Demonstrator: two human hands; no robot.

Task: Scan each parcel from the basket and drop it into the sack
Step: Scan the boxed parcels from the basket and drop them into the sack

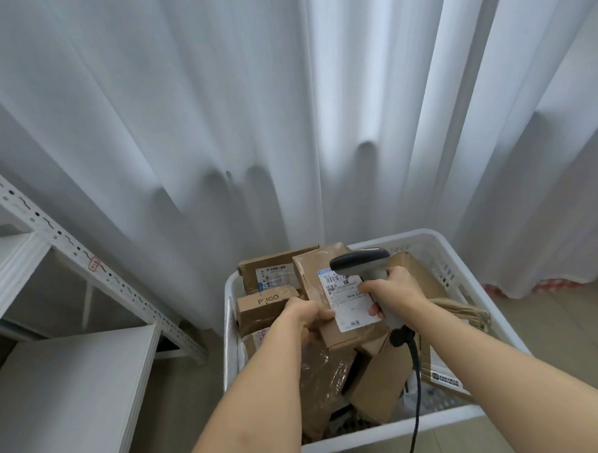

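I'm gripping the parcel (331, 293) in my left hand (306, 316) over the basket's (470, 415) middle, right hand (391, 290) squeezing the scanner (364, 263) onto its label; next, the unseen sack.

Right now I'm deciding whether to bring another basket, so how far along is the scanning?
Nothing shows as finished: the sack is out of view. In hand: the left hand grips a cardboard parcel label up, while the right hand holds the scanner over it. Left: the white basket holds a pile of boxes, including one marked PICO.
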